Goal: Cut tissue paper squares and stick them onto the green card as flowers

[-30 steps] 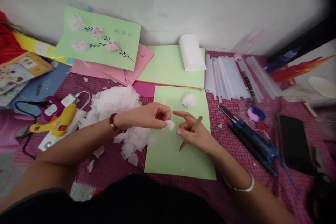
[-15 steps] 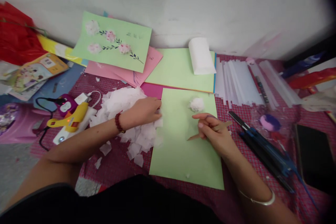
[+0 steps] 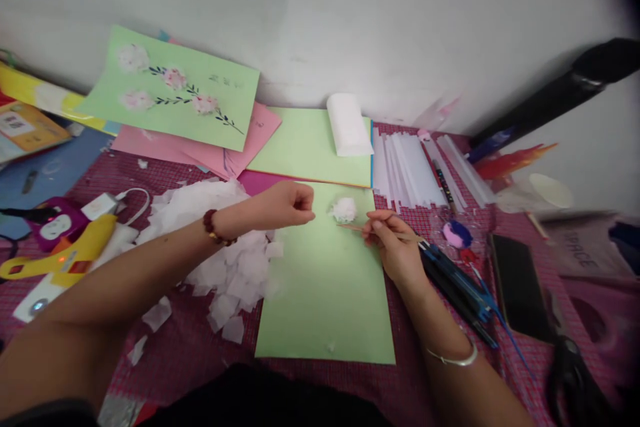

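A light green sheet point(image 3: 327, 287) lies in front of me, with a small ruffled white paper flower point(image 3: 344, 209) near its top. My right hand point(image 3: 397, 243) is closed round a thin wooden stick point(image 3: 354, 229), whose tip points left, just below the flower. Over the sheet's upper left, my left hand point(image 3: 287, 203) has its fingers curled together; whatever they hold, if anything, is hidden. A heap of white tissue squares point(image 3: 225, 267) spreads beneath and beside my left wrist, some overlapping the sheet's left edge.
A green card with paper flowers point(image 3: 185, 93) leans at the back left. White strips point(image 3: 407, 170), a blue hair iron point(image 3: 457, 280), a dark phone point(image 3: 520, 287) and scissors point(image 3: 575, 373) lie right. A yellow glue gun point(image 3: 65, 253) rests on the left.
My left hand has lifted from the tissue heap and moved over the sheet, fingers curled. The stick tip has come up near the flower. The camera view has shifted to the right.
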Demonstrator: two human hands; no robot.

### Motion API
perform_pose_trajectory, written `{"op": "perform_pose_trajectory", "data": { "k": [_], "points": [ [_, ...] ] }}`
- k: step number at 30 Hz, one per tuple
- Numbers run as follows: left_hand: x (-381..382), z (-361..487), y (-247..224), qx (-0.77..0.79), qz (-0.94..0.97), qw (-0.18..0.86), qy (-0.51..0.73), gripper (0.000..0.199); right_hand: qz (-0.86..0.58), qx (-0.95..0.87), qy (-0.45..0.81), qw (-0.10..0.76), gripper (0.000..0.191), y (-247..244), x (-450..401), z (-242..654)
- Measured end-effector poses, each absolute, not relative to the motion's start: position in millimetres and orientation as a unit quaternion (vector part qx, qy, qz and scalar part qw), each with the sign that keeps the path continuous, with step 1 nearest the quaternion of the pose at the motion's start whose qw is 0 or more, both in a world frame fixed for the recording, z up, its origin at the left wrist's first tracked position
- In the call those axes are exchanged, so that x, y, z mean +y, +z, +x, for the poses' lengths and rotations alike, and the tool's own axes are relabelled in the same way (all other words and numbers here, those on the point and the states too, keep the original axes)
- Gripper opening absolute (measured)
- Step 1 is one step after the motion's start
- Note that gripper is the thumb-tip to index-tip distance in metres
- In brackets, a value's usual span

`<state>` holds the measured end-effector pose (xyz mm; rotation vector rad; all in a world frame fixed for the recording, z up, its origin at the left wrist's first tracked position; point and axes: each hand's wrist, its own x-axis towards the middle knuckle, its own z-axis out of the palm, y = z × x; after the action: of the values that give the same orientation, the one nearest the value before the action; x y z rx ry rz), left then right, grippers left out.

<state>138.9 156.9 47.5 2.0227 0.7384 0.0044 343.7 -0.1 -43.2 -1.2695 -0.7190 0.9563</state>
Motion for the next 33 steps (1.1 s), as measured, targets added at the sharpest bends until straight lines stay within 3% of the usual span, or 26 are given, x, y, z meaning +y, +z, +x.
{"op": "perform_pose_trajectory", "data": {
  "k": [4,9,12,22,33],
  "points": [
    [164.1,136.2,47.4,0.324,0.824,0.464,-0.017,0.003,-0.559,-0.315,0.411,0.648,0.011,-50.9,1.1,346.3],
    [170.3,93.2,33.2,0.353,0.884,0.297,-0.071,0.014,-0.550,-0.296,0.417,0.660,0.009,-53.3,2.9,346.8],
    [167.4,80.3,23.1,0.352,0.897,0.251,-0.088,0.014,-0.553,-0.296,0.413,0.660,0.008,-51.3,2.8,345.8],
    [155.1,89.7,2.4,0.345,0.901,0.260,-0.047,0.008,-0.537,-0.290,0.425,0.668,0.007,-49.2,1.8,345.8],
    [167.4,106.6,51.1,0.333,0.870,0.360,-0.049,0.009,-0.532,-0.289,0.436,0.666,0.007,-49.4,2.9,345.6]
  ]
}}
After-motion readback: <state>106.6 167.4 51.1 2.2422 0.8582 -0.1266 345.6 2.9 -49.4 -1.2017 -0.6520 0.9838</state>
